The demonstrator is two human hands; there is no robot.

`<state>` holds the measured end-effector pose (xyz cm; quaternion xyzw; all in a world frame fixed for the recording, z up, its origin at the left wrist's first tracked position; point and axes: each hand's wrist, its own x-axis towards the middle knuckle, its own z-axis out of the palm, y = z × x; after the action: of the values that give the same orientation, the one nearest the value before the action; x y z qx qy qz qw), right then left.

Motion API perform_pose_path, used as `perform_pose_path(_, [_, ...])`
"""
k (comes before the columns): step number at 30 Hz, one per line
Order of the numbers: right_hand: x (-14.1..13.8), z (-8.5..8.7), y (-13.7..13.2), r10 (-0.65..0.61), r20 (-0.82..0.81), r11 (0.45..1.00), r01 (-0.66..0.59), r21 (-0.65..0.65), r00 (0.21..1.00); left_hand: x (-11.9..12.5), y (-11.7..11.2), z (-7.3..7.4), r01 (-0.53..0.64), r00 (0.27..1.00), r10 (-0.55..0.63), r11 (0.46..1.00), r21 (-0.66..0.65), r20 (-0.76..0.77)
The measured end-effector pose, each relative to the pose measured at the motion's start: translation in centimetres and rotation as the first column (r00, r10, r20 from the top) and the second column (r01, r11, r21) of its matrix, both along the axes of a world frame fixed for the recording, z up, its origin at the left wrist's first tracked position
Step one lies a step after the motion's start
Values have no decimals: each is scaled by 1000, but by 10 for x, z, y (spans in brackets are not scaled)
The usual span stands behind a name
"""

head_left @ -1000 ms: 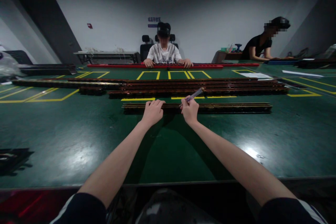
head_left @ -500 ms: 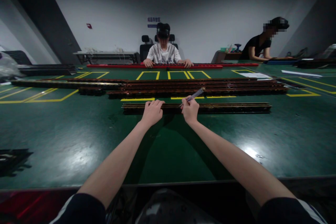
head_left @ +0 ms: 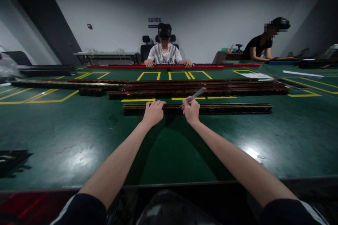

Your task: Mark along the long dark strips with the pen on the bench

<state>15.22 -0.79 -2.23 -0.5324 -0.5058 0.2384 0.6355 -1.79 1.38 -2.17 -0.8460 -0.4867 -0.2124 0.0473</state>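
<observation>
A long dark rail with brassy edges [head_left: 232,108] lies crosswise on the green table [head_left: 79,137] in front of me. My left hand [head_left: 153,111] rests on it with fingers curled over its top edge, gripping it. Just to the right, my right hand [head_left: 191,109] is closed on a thin clear-handled tool like a small screwdriver [head_left: 195,95], its tip pointing down at the rail. Behind the rail lies a stack of several similar long rails [head_left: 200,87].
Yellow floor-style markings [head_left: 47,97] outline boxes on the table. A person in a white shirt [head_left: 164,53] sits opposite behind a long red strip [head_left: 155,66]. Another person in black [head_left: 260,45] works at the far right. A dark tray [head_left: 10,159] sits at my left.
</observation>
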Motion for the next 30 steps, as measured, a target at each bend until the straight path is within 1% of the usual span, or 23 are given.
perform_pose_path(5, [-2,0,-3,62,10,998,-62,10,998,1,-2,3,-1,1000,1,1000,3,-14])
perform_pose_path(10, [-6,1,-6,113,49,992,-115,52,992,0,-1,1,4,1000,-4,1000,21,-5])
perform_pose_path(13, [-7,1,-7,111,44,992,-114,54,993,-1,0,0,14,1000,-14,1000,19,-5])
perform_pose_path(19, [-6,2,-6,102,50,994,-104,42,994,-2,0,2,16,1000,-15,1000,-26,21])
perform_pose_path(25, [-6,1,-5,98,44,994,-100,48,994,-2,1,-1,38,999,-38,999,13,24])
perform_pose_path(30, [-6,0,-4,97,29,993,-99,59,995,-2,2,-3,28,1000,-28,999,29,3])
